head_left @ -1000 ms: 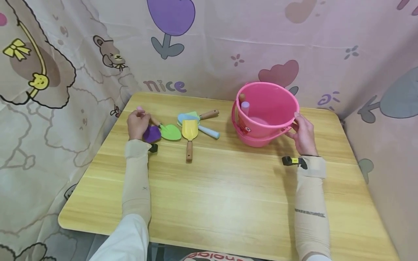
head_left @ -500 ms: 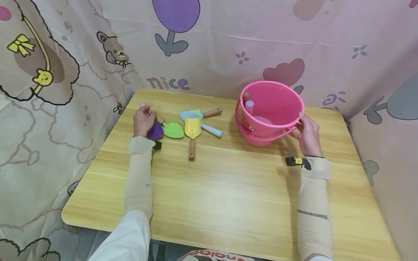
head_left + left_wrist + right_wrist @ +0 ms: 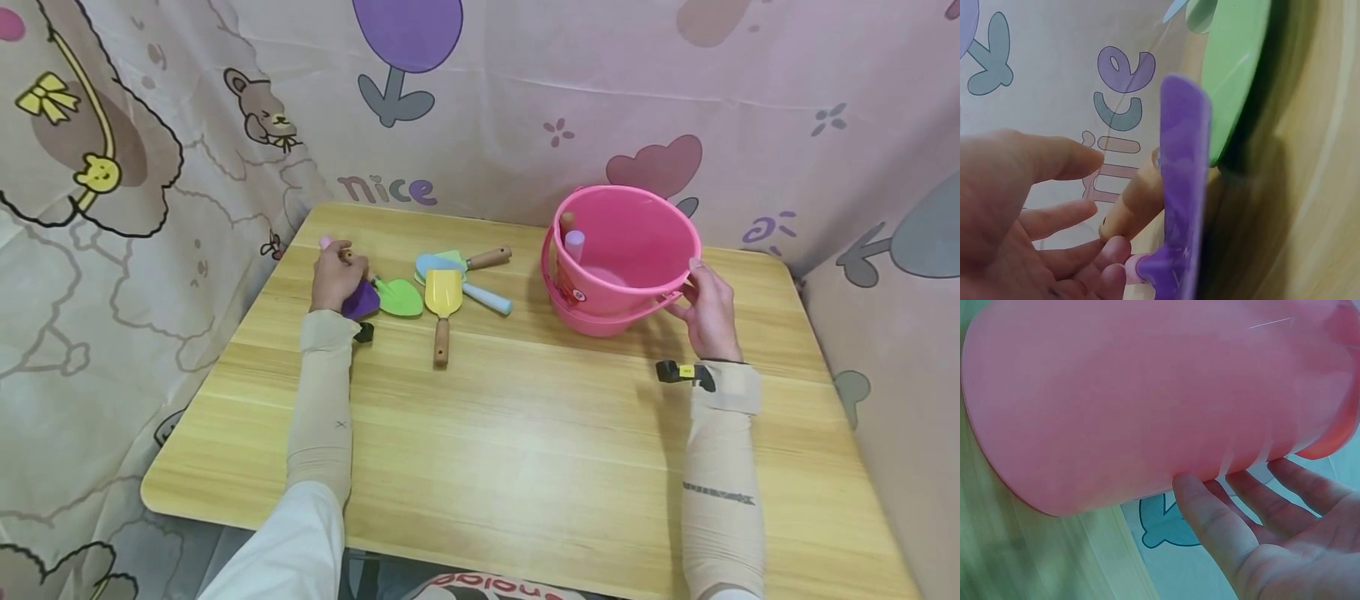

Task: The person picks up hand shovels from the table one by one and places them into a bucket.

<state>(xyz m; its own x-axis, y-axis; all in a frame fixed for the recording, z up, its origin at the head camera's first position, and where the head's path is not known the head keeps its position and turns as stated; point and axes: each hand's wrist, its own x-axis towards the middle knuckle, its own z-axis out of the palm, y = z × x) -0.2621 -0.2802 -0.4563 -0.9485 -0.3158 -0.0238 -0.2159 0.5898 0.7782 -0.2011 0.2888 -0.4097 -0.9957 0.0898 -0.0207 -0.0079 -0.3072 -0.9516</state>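
Observation:
My left hand (image 3: 337,277) is over the handles of a purple toy shovel (image 3: 1185,187) and a green toy shovel (image 3: 399,297) at the table's left. In the left wrist view its thumb and index finger stand apart, while the lower fingertips are at the purple shovel's pink handle (image 3: 1137,269) and the green one's wooden handle (image 3: 1132,203). My right hand (image 3: 711,312) is at the right side of a pink bucket (image 3: 622,304); in the right wrist view, extended fingers (image 3: 1200,506) touch its outer wall. A lilac handle (image 3: 574,242) and a wooden handle end show inside.
Between the hands lie a yellow shovel (image 3: 444,293) with a wooden handle, a blue shovel (image 3: 486,298), and a pale green tool with a wooden handle (image 3: 489,257). The wooden table (image 3: 525,467) meets a printed curtain (image 3: 495,125) at the back.
My left hand has shifted slightly right over the shovel handles. The head view has swung a little. The right hand stays at the bucket, and the shovels lie as before.

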